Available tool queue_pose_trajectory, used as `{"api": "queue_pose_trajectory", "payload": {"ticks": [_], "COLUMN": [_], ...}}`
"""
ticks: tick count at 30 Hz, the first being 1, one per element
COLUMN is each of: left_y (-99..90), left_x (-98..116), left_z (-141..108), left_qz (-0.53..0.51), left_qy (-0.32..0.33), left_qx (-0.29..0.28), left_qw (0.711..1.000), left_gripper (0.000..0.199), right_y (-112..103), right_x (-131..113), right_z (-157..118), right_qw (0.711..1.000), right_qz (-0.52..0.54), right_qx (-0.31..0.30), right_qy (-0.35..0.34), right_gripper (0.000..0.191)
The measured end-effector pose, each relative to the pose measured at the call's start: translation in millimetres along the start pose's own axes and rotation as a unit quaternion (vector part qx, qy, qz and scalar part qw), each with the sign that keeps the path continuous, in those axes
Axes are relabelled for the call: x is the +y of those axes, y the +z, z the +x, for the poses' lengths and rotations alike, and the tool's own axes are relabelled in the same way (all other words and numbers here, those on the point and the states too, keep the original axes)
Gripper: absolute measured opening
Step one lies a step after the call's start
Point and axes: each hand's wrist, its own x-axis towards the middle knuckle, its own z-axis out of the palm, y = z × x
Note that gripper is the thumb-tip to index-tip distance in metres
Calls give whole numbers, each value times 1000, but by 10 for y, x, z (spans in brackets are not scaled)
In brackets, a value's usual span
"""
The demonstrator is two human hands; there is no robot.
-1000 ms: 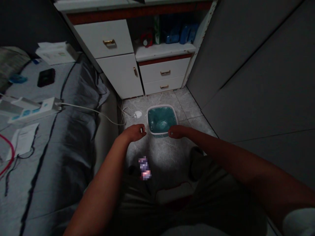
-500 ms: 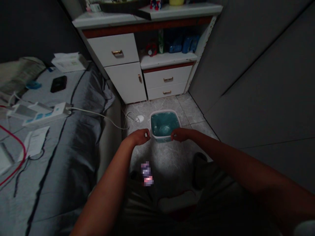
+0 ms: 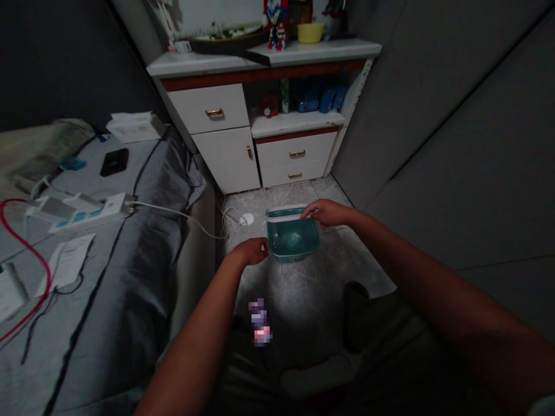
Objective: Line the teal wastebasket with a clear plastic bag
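A teal bin (image 3: 291,238) with a clear plastic liner stands on the tiled floor in front of me. Its white rim ring (image 3: 280,219) is raised off the front edge and tilted toward the back. My right hand (image 3: 326,212) grips that ring at its right side, fingers over the top of it. Beside the bin's left front corner is my left hand (image 3: 252,251), its fingers curled closed. Whether those fingers pinch the liner or nothing is too small and dark to make out.
A bed (image 3: 151,237) with a power strip (image 3: 95,212) and a black phone (image 3: 115,162) is on my left. Behind the bin stands a white cabinet (image 3: 229,162). A white cable (image 3: 186,215) runs down to a round white disc (image 3: 247,219). A pixelated object (image 3: 260,323) lies below.
The front of the white ring has come up off the bin with my right hand, which moved up and away. My left hand stays near the left corner. The view has tilted up slightly.
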Motion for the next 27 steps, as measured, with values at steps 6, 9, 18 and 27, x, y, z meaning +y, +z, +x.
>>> {"api": "queue_pose_trajectory", "payload": {"ticks": [6,9,18,27], "left_y": [20,19,89,155], "left_x": [67,64,-12,-82], "left_z": [22,44,197,381], "left_qz": [25,35,14,19], "left_qy": [-14,-16,-20,-130], "left_qx": [-44,-50,-41,-25], "left_qw": [999,998,999,991], "left_gripper": [34,37,41,52], "right_y": [-422,-559,-509,-380], "right_x": [-35,-4,149,353], "right_z": [569,837,891,626], "right_qw": [988,967,943,913], "right_qz": [0,-59,-218,-264], "right_qx": [146,238,249,297], "right_qy": [-53,-64,-31,-91], "right_gripper": [40,46,83,77]}}
